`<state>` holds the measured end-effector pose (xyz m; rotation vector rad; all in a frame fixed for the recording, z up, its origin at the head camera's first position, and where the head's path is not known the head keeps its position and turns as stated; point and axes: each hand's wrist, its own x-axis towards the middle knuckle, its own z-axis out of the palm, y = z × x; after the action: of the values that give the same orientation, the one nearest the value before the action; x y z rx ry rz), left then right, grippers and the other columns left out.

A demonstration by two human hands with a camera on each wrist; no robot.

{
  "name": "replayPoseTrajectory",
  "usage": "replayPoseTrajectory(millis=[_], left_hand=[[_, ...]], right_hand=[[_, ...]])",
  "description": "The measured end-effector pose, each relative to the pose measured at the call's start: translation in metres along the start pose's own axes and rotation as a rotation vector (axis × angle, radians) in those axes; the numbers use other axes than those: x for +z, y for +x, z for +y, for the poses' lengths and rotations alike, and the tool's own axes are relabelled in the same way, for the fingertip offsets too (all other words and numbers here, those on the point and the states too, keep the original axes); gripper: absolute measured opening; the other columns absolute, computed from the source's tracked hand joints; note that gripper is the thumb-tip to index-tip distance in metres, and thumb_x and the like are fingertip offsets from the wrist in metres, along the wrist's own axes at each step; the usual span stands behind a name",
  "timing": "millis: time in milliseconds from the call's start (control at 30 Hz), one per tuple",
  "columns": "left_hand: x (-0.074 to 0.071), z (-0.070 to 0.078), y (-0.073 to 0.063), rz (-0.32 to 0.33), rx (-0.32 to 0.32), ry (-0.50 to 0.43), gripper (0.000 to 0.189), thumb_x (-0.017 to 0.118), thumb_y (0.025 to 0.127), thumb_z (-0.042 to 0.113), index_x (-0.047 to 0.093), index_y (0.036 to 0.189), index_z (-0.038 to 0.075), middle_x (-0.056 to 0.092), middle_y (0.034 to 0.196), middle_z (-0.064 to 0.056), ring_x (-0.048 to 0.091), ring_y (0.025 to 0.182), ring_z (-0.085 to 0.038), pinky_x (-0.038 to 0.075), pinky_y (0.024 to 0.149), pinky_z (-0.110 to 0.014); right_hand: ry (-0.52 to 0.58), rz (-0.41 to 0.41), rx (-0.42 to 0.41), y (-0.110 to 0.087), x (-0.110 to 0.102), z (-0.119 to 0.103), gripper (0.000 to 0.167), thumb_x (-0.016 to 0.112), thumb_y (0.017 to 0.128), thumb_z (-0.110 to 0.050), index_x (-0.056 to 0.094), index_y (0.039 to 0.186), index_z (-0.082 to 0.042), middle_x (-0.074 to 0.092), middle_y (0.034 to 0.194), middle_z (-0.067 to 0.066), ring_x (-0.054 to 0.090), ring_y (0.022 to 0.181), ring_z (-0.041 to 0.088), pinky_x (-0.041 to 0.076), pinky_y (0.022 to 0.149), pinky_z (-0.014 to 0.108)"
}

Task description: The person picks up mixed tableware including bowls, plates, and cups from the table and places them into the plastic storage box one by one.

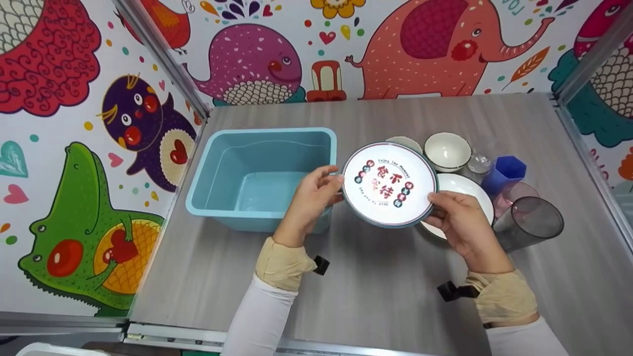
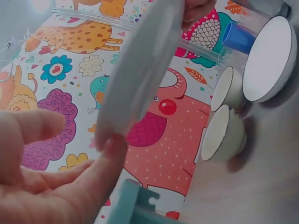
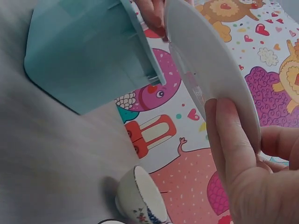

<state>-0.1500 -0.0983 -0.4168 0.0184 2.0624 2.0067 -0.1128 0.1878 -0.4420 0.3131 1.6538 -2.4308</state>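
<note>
Above a wood-grain tabletop (image 1: pixel 376 296), a person held up a round white plate (image 1: pixel 390 184), its dark-rimmed, red-lettered face turned upward, between a blue-green tub (image 1: pixel 247 213) and a group of tableware. The right hand (image 1: pixel 465 222) pinched the plate's edge, thumb on top and fingers underneath. The left hand (image 1: pixel 314 193), just beside the tub's near right corner, was spread fairly wide, one fingertip touching the opposite rim. From where I stood, the tub's mouth faced up, its smooth inner walls and pale floor in view. Behind the plate stood two small bowls side by side, the nearer-to-centre bowl (image 1: pixel 405 142) partly hidden, the other bowl (image 1: pixel 447 150) showing a glossy white inside. Partly covered by the plate was a larger white dish (image 1: pixel 467 190). To its right were a clear vessel (image 1: pixel 479 163) with an uncertain shape, an angular blue cup (image 1: pixel 505 174), a pink cup (image 1: pixel 517 194) and a dark grey tumbler (image 1: pixel 531 225); whether the pink cup contained anything, I could not tell.
</note>
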Motion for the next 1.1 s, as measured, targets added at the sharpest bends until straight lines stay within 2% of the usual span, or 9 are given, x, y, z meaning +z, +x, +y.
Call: replayPoseTrajectory(millis=[167, 367, 733, 1100], left_hand=[[0.0041, -0.0001, 0.001, -0.063, -0.033, -0.05, 0.046, 0.057, 0.103, 0.016, 0.048, 0.144, -0.005, 0.067, 0.113, -0.015, 0.069, 0.094, -0.016, 0.061, 0.085, -0.035], [0.006, 0.0012, -0.0001, -0.07, -0.015, -0.047, 0.034, 0.055, 0.104, 0.011, 0.057, 0.133, -0.007, 0.07, 0.095, -0.008, 0.07, 0.08, -0.012, 0.061, 0.072, -0.028], [0.0071, 0.0005, -0.0002, -0.051, -0.02, -0.068, 0.034, 0.054, 0.104, 0.008, 0.057, 0.134, -0.008, 0.07, 0.095, -0.009, 0.07, 0.077, -0.012, 0.061, 0.069, -0.026], [0.0061, -0.0016, 0.0027, -0.057, -0.017, -0.098, 0.032, 0.053, 0.104, 0.007, 0.058, 0.132, -0.01, 0.071, 0.095, -0.01, 0.071, 0.077, -0.012, 0.061, 0.069, -0.026]], right_hand=[[-0.022, -0.011, -0.011, -0.004, 0.0036, -0.0031, 0.03, 0.05, 0.103, 0.0, 0.073, 0.087, -0.008, 0.073, 0.076, 0.002, 0.071, 0.072, 0.009, 0.061, 0.069, 0.024], [-0.025, -0.024, -0.01, -0.0047, 0.008, -0.0047, 0.029, 0.051, 0.103, -0.001, 0.072, 0.086, -0.008, 0.072, 0.075, 0.002, 0.07, 0.071, 0.009, 0.06, 0.068, 0.023], [-0.005, -0.025, 0.0, -0.0068, 0.0085, -0.0043, 0.029, 0.05, 0.103, -0.001, 0.073, 0.088, -0.009, 0.073, 0.077, 0.001, 0.071, 0.072, 0.009, 0.06, 0.068, 0.023], [-0.033, -0.028, 0.012, -0.0074, 0.0088, -0.003, 0.022, 0.055, 0.103, -0.007, 0.073, 0.09, -0.012, 0.072, 0.078, -0.002, 0.068, 0.072, 0.007, 0.058, 0.068, 0.021]])
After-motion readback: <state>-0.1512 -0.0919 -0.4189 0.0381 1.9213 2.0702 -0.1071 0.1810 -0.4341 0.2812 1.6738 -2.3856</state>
